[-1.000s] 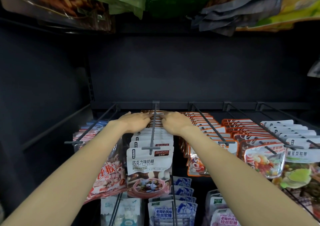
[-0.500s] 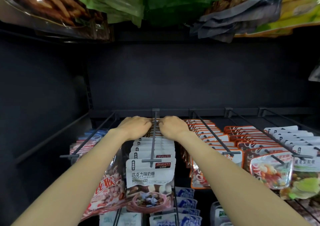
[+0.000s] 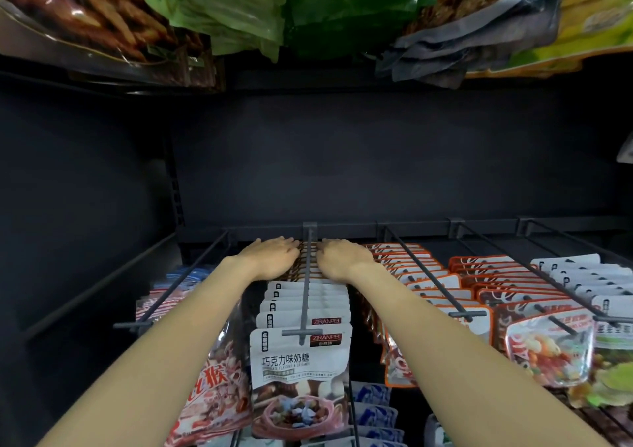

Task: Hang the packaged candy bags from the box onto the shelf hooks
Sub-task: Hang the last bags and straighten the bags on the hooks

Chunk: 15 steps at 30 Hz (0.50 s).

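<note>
Several white chocolate milk candy bags (image 3: 298, 361) hang in a row on the middle shelf hook (image 3: 306, 295). Behind them, darker bags (image 3: 303, 270) fill the back of the same hook. My left hand (image 3: 270, 258) rests flat on the tops of those rear bags, just left of the hook rod. On the rod's other side, my right hand (image 3: 342, 259) presses on the same bags, fingers bent down over their tops. Both arms reach deep into the shelf. The box is out of view.
Neighbouring hooks carry red-and-white bags (image 3: 212, 388) on the left, orange-edged bags (image 3: 428, 285) and white bags (image 3: 575, 275) on the right. Large snack bags (image 3: 308, 7) hang overhead. More packets (image 3: 373, 409) hang on a lower row. The dark back panel (image 3: 376, 158) stands behind.
Both hands have slid further back along the middle hook toward the rear bar, and the left fingers have flattened. My view has tilted up slightly.
</note>
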Each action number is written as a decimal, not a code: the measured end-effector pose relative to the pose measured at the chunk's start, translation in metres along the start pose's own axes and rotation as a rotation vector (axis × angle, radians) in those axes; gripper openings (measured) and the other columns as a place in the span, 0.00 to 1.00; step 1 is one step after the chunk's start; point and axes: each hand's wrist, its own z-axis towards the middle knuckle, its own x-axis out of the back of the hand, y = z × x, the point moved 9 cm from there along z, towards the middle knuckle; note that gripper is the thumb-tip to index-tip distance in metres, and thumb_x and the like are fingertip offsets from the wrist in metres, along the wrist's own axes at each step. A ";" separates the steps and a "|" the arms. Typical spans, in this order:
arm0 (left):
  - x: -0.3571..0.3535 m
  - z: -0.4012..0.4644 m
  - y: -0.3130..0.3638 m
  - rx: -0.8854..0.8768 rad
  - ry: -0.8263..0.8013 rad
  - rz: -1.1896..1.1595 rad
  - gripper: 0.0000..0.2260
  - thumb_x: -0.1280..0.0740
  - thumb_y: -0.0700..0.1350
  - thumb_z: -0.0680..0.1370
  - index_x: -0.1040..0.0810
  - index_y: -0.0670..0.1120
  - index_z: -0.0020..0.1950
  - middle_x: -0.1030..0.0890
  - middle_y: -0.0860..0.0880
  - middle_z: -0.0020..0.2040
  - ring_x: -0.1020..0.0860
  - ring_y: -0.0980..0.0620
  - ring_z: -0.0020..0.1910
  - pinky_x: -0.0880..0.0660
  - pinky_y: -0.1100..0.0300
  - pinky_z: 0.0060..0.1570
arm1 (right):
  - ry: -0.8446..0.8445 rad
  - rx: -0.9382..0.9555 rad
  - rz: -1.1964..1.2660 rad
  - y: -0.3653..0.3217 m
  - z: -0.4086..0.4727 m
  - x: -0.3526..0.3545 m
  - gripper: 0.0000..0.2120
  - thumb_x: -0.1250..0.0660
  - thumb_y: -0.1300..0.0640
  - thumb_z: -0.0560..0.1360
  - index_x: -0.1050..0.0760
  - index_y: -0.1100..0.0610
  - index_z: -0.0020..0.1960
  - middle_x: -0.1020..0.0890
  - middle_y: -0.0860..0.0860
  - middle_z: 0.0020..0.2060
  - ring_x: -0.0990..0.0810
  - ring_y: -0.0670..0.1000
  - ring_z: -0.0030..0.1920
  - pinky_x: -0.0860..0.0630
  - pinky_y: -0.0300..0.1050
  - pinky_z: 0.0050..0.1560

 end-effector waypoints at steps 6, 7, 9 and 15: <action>-0.001 0.005 -0.004 0.015 0.017 -0.021 0.22 0.58 0.49 0.84 0.51 0.49 0.78 0.51 0.52 0.78 0.52 0.55 0.77 0.57 0.51 0.74 | 0.020 0.009 0.064 0.001 0.003 0.003 0.22 0.51 0.53 0.81 0.34 0.59 0.72 0.32 0.57 0.71 0.33 0.57 0.70 0.36 0.54 0.70; -0.001 0.006 -0.003 0.017 0.029 -0.038 0.22 0.58 0.49 0.84 0.51 0.48 0.78 0.51 0.52 0.78 0.52 0.55 0.77 0.57 0.52 0.74 | -0.003 0.022 0.058 -0.001 0.002 0.002 0.23 0.52 0.53 0.82 0.40 0.60 0.75 0.37 0.56 0.74 0.39 0.56 0.74 0.42 0.55 0.73; -0.004 0.007 0.001 0.013 0.021 -0.059 0.22 0.58 0.49 0.84 0.54 0.47 0.78 0.53 0.51 0.79 0.54 0.55 0.77 0.57 0.52 0.74 | -0.079 0.041 -0.001 -0.005 -0.001 -0.006 0.25 0.56 0.52 0.83 0.52 0.60 0.78 0.50 0.54 0.78 0.52 0.54 0.78 0.53 0.58 0.76; -0.015 0.013 0.004 0.017 -0.014 -0.055 0.23 0.58 0.50 0.84 0.58 0.45 0.78 0.58 0.49 0.78 0.58 0.52 0.77 0.58 0.49 0.74 | -0.165 -0.001 -0.038 0.000 -0.003 -0.015 0.28 0.62 0.46 0.83 0.60 0.59 0.78 0.59 0.53 0.78 0.61 0.52 0.77 0.64 0.59 0.75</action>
